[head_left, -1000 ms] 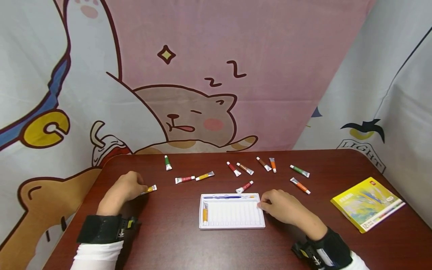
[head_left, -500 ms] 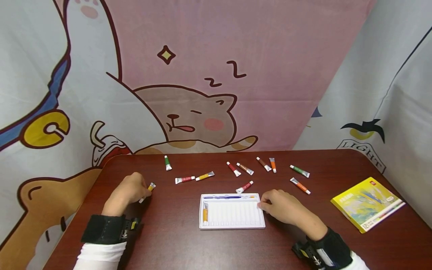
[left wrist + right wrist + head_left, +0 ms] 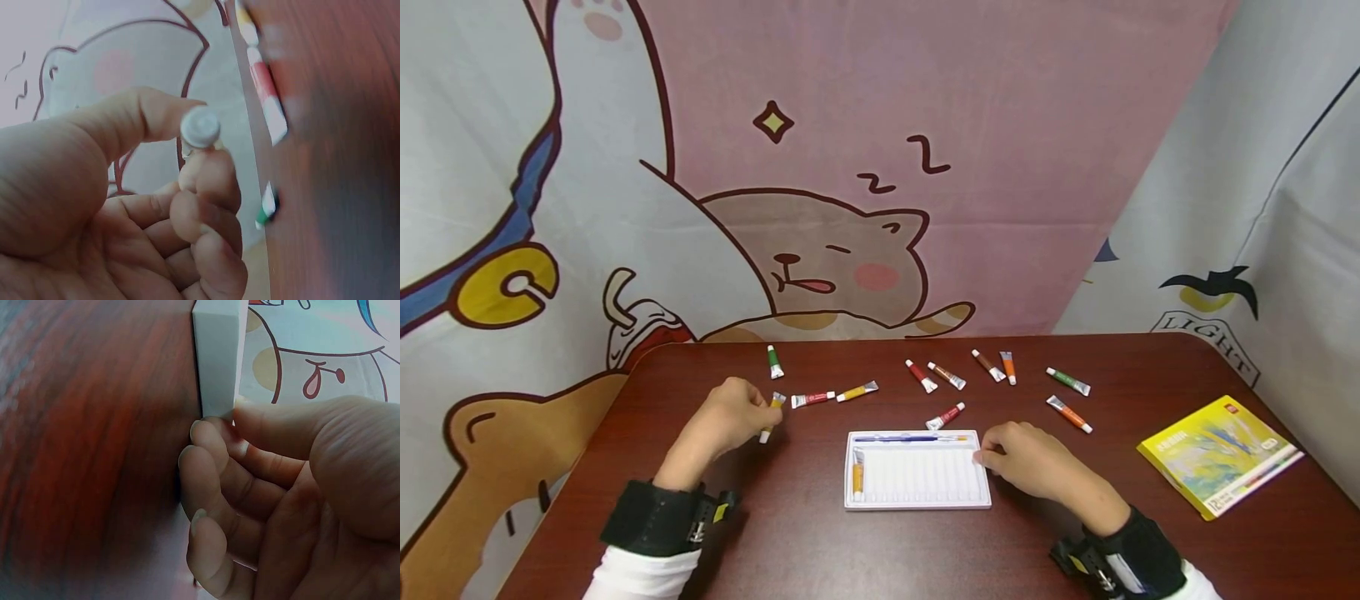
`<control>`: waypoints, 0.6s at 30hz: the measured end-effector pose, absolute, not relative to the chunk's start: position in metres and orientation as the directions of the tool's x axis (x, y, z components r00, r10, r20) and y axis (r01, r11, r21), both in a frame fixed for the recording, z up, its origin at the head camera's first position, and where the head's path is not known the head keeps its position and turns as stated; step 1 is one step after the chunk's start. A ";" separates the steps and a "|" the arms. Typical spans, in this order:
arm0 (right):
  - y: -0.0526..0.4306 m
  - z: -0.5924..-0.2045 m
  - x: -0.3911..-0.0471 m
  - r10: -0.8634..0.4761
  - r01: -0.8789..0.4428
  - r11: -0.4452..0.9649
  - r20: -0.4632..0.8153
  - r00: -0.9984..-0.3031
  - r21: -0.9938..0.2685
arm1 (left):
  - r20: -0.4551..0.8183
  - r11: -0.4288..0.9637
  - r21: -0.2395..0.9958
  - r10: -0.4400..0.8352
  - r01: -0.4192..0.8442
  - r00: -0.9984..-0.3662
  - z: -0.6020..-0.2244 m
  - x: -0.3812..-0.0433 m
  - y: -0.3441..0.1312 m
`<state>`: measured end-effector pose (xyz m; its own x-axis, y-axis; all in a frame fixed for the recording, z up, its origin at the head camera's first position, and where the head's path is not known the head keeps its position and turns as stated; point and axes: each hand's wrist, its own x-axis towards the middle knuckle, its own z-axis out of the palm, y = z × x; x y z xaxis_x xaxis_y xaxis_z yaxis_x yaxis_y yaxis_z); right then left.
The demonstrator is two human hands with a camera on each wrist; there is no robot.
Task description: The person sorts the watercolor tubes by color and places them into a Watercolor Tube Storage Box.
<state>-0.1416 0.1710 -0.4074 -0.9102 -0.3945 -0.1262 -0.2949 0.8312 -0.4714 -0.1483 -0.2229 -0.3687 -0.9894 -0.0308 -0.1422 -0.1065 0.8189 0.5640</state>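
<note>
My left hand point(image 3: 732, 414) pinches a yellow paint tube point(image 3: 772, 419) between thumb and index finger, its crimped end up and its white cap point(image 3: 201, 127) pointing back at the left wrist camera. A white ridged plastic tray point(image 3: 917, 502) lies on the table in the head view. In it are a blue paintbrush point(image 3: 895, 438) along the far side and an ochre-yellow paint tube point(image 3: 858, 479) in the leftmost slot. My right hand point(image 3: 1030, 458) grips the tray's right edge, thumb on top and fingers against the side; the right wrist view shows the tray wall point(image 3: 219, 362) at the fingertips.
Behind the tray lie several loose paint tubes, among them a red one point(image 3: 813, 399), a yellow one point(image 3: 857, 391), a green one point(image 3: 775, 362) and an orange one point(image 3: 1069, 413). A yellow box point(image 3: 1217, 454) lies at the right. A printed cloth point(image 3: 1000, 167) hangs behind the table point(image 3: 805, 550).
My left hand has lifted the yellow tube and carried it to the right, its cap end now turned down toward me. The right hand and tray have stayed in place.
</note>
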 end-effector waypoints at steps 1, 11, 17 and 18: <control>0.171 -0.408 -0.142 -0.397 -0.299 0.830 -0.124 -0.909 -0.471 | -0.136 0.814 0.572 -0.021 -0.096 -0.990 -0.369 -0.147 -0.219; 0.172 -0.409 -0.142 -0.396 -0.301 0.830 -0.118 -0.910 -0.470 | -0.133 0.762 0.647 0.065 -0.037 -0.989 -0.376 -0.138 -0.173; 0.172 -0.409 -0.142 -0.401 -0.304 0.829 -0.120 -0.908 -0.469 | -0.113 0.756 0.654 0.125 0.020 -0.986 -0.383 -0.131 -0.151; 0.172 -0.409 -0.142 -0.402 -0.306 0.829 -0.119 -0.908 -0.468 | -0.111 0.754 0.656 0.133 0.028 -0.985 -0.384 -0.129 -0.147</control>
